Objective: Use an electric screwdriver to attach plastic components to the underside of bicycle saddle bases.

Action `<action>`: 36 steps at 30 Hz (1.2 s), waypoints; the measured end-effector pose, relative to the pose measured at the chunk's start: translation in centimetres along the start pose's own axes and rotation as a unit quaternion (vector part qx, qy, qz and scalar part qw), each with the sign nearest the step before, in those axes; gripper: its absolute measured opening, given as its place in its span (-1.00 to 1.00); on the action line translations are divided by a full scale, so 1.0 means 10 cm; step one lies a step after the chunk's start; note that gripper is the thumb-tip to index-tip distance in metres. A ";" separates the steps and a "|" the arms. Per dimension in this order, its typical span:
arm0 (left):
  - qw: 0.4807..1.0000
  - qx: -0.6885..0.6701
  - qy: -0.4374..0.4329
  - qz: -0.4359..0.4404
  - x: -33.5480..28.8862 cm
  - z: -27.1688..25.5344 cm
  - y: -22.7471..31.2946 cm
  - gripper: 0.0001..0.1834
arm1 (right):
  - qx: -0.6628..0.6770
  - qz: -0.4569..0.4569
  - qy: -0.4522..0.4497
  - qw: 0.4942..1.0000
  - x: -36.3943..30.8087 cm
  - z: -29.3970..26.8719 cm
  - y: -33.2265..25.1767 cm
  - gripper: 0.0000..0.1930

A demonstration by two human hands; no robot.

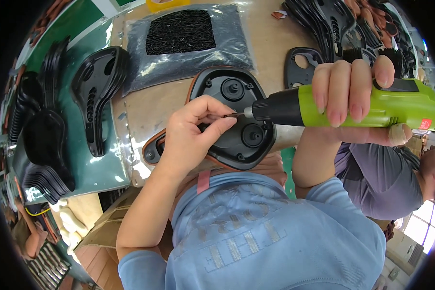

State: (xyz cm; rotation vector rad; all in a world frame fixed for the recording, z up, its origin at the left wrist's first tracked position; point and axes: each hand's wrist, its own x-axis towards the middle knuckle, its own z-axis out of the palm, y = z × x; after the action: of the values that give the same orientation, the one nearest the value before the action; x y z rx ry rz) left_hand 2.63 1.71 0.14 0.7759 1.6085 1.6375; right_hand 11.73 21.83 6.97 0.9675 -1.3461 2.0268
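left hand: bent at the wrist, fingertips pinching a small dark screw over the black moulded plastic saddle base
right hand: clenched round the lime-green electric screwdriver, long axis level, bit pointing toward the left hand
saddle base: under both hands, on the desk

Clear screw bag, bench top

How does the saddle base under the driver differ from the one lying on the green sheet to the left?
The saddle base under the driver lies underside up with an orange-brown edge, and the left hand rests on it beside the green screwdriver in the right hand. The saddle shell on the green sheet is bare black, untouched, and looks stacked on others. Both are black plastic.
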 end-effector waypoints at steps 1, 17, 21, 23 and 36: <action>1.000 -0.001 -0.001 0.001 0.00 0.00 -0.01 -0.90 | -0.002 0.000 0.000 1.000 0.00 0.00 -0.01 -0.41; 0.997 -0.013 0.012 0.078 -0.03 0.01 -0.08 -0.79 | 0.023 0.016 0.069 0.997 -0.06 -0.06 0.04 -0.40; 0.974 0.153 0.016 0.166 -0.04 0.02 -0.12 -0.77 | -0.001 0.080 0.023 0.997 0.03 -0.05 0.03 -0.36; 0.957 0.193 0.010 0.216 -0.01 0.06 -0.08 -0.77 | 0.000 0.098 0.005 0.995 0.07 -0.06 -0.01 -0.35; 0.922 0.336 -0.009 0.192 0.05 0.10 -0.05 -0.80 | -0.076 0.096 0.060 0.991 -0.08 0.03 0.09 -0.34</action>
State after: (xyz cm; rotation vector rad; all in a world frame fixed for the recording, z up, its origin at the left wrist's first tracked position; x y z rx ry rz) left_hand 3.14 2.69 -0.30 1.5289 2.1345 1.2929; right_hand 11.58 21.23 5.90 0.6617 -1.5515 2.0489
